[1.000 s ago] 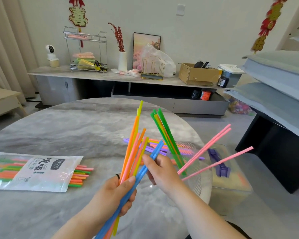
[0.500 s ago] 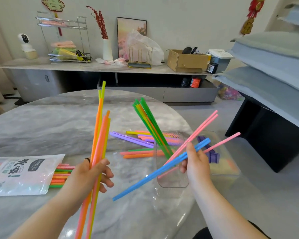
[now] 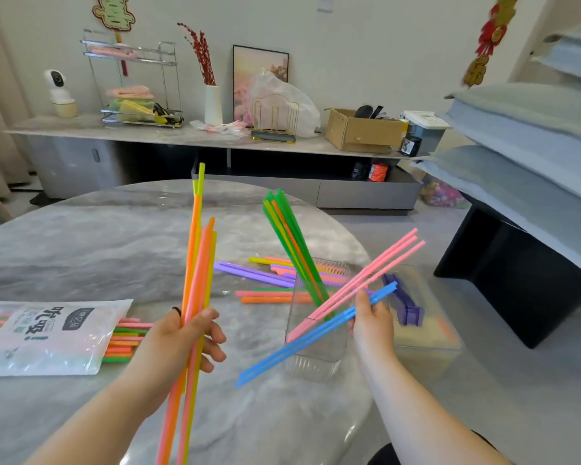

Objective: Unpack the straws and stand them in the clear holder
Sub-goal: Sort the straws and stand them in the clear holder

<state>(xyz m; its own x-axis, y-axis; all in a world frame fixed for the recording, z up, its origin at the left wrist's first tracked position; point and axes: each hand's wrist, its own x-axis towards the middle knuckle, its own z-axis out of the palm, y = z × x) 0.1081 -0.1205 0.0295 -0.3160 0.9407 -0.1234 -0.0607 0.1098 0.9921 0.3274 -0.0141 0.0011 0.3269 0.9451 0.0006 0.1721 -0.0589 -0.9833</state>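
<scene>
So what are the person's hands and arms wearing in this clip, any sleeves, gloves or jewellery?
Both forearms are bare, with no sleeves or gloves in view. The left hand has a thin dark ring on one finger. The right hand shows no ring or watch.

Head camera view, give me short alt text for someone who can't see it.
A person's left hand holds an upright bunch of orange, pink and yellow straws while the right hand holds blue straws beside a clear holder with green and pink straws leaning in it. More straws and an opened pack lie on the marble table.
</scene>
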